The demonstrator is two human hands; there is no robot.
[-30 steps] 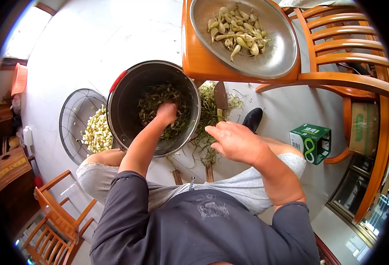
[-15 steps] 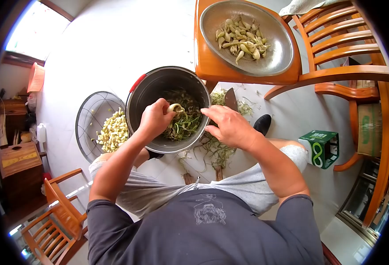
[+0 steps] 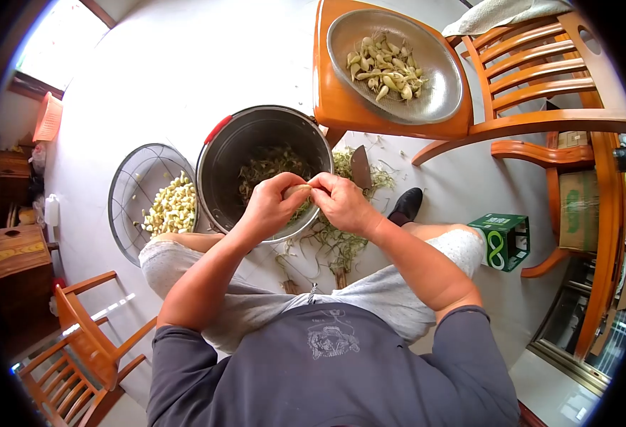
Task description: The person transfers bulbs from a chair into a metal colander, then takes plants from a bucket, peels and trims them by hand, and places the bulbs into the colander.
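Over the near part of a dark grey bucket (image 3: 213, 171), my two hands meet at one small pale bulb, like a pickling onion (image 3: 296, 190). My left hand (image 3: 272, 206) pinches it from the left. My right hand (image 3: 344, 205) has thumb and forefinger closed at its right end. Most of the bulb is covered by the fingers. Dry skins and green trimmings (image 3: 274, 162) lie inside the bucket. To its left, a round wire basket (image 3: 119, 192) holds a heap of cleaned white bulbs (image 3: 173, 205).
A metal colander (image 3: 444, 85) of untrimmed bulbs (image 3: 388, 67) rests on an orange wooden seat (image 3: 327, 85). A broad dark blade (image 3: 361, 168) stands among leaf scraps (image 3: 345, 249) on the floor. A green box (image 3: 501, 242) is right of my knee; wooden chairs (image 3: 540, 71) stand around.
My right hand has moved left from the bucket's rim and closed on the bulb's end. My left hand has brought the bulb lower and slightly right. The whole view has shifted slightly.
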